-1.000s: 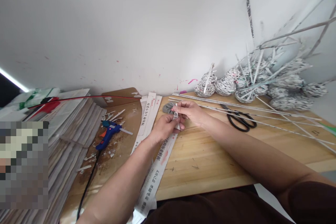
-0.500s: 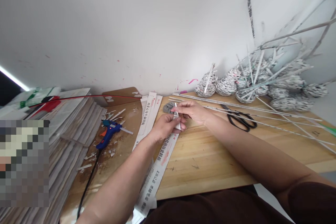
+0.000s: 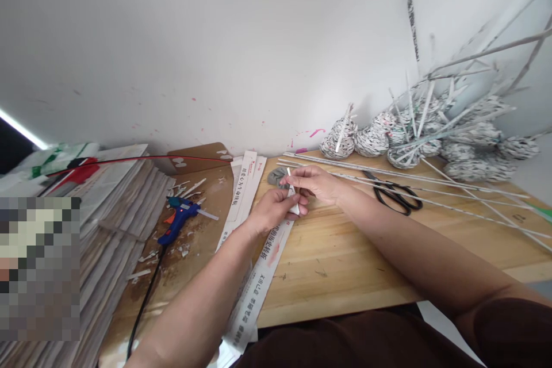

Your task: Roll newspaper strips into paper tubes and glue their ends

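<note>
Both hands work on one long newspaper strip (image 3: 269, 259) with black printing, which runs from the table's front edge up to my fingers. Its upper end is rolled into a thin white tube whose tip sticks up between the hands. My left hand (image 3: 276, 207) is closed on the lower, wider part of the roll, thumb on top. Higher up, my right hand (image 3: 313, 184) pinches the narrow tip, its other fingers curled behind. Just beyond the hands lies a crumpled grey cloth-like thing (image 3: 276, 176). More flat newspaper strips (image 3: 244, 187) lie to the left of my left hand.
To the left are a blue glue gun (image 3: 179, 221) on stained cardboard and tall newspaper stacks (image 3: 107, 247). On the right, black scissors (image 3: 397, 198) lie beside several thin paper rods (image 3: 457, 184). Woven paper gourd shapes (image 3: 373, 135) stand along the white wall.
The newspaper strip has been drawn up and wound a little further into the roll; its printing sits closer to my hands. Both hands stay in nearly the same place.
</note>
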{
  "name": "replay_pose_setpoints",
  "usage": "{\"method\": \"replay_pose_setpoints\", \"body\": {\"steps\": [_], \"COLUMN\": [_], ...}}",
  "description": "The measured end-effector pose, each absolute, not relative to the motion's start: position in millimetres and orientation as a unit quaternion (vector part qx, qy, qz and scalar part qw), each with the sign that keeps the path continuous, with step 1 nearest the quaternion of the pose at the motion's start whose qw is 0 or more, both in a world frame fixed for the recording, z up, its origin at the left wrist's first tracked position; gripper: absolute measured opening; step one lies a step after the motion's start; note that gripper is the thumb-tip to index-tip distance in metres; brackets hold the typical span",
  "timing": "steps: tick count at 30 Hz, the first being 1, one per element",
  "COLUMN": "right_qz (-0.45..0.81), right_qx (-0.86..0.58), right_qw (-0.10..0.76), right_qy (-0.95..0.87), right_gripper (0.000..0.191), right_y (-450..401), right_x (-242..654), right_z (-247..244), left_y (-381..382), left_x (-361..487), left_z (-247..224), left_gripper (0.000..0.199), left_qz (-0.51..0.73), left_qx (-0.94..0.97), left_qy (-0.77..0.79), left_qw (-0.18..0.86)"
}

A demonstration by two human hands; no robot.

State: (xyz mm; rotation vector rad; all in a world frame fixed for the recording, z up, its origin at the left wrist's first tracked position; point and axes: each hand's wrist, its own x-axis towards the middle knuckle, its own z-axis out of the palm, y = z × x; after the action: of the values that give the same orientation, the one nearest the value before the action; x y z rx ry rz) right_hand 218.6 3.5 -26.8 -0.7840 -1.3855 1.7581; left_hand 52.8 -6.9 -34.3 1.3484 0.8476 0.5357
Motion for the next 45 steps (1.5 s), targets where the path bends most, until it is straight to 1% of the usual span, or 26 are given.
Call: {"method": "replay_pose_setpoints", "body": {"steps": [4,6,8,11,12,13,16,17,18,22,23,28,33,38,43,45], "right_qz": [0.656,0.648,0.651,0.665,0.665,0.662,0.642,0.64,0.644,0.668,0.671,0.665,0.683,0.677,0.69,0.687], "right_qx": [-0.356,-0.368,-0.364,-0.336,-0.332,-0.335,-0.365,-0.367,-0.362,-0.324,-0.324,-0.345,-0.309,-0.338,-0.294,-0.306], "right_qw": [0.451,0.467,0.442,0.37,0.361,0.367,0.43,0.438,0.431,0.359,0.355,0.413,0.352,0.397,0.358,0.366], "right_qy": [-0.49,-0.476,-0.498,-0.556,-0.564,-0.561,-0.519,-0.513,-0.518,-0.566,-0.564,-0.517,-0.561,-0.519,-0.556,-0.548], "right_gripper": [0.032,0.033,0.03,0.031,0.03,0.03,0.031,0.031,0.03,0.031,0.03,0.029,0.032,0.031,0.031,0.03], "right_y": [5.9,6.3,6.9,8.5,9.1,9.5,10.5,10.7,10.9,10.3,9.8,7.8,7.9,7.3,5.8,5.3], "right_x": [217.2,216.9,218.8,222.6,223.2,223.2,222.0,221.9,222.2,224.0,223.7,221.2,223.4,221.2,222.4,221.1], "right_z": [-28.1,-27.7,-27.2,-27.8,-28.4,-29.1,-30.6,-30.8,-30.8,-30.6,-30.6,-30.0,-31.3,-32.8,-29.2,-29.5], "left_y": [-8.1,-8.5,-8.5,-8.0,-7.8,-7.6,-7.1,-6.9,-6.8,-6.9,-7.1,-7.4,-5.7,-6.7,-7.4,-6.9], "left_x": [54.1,54.3,54.0,53.2,53.0,52.9,52.8,52.8,52.8,52.7,52.7,52.7,52.0,52.6,52.6,52.3], "left_z": [-36.7,-37.9,-37.9,-36.2,-35.8,-35.6,-36.1,-36.3,-36.5,-36.4,-36.4,-37.1,-39.0,-39.3,-36.3,-36.8], "left_gripper": [0.042,0.041,0.04,0.04,0.04,0.041,0.042,0.043,0.043,0.043,0.043,0.042,0.044,0.042,0.043,0.043], "left_qz": [0.239,0.233,0.234,0.241,0.243,0.243,0.24,0.24,0.241,0.24,0.238,0.236,0.236,0.235,0.233,0.234], "left_qx": [0.598,0.597,0.59,0.584,0.584,0.587,0.596,0.597,0.596,0.594,0.595,0.59,0.584,0.589,0.581,0.587], "left_qy": [0.388,0.387,0.388,0.388,0.388,0.388,0.385,0.382,0.38,0.387,0.39,0.39,0.385,0.375,0.386,0.381], "left_qw": [0.659,0.663,0.668,0.671,0.67,0.668,0.663,0.664,0.665,0.663,0.661,0.666,0.675,0.676,0.678,0.675]}}
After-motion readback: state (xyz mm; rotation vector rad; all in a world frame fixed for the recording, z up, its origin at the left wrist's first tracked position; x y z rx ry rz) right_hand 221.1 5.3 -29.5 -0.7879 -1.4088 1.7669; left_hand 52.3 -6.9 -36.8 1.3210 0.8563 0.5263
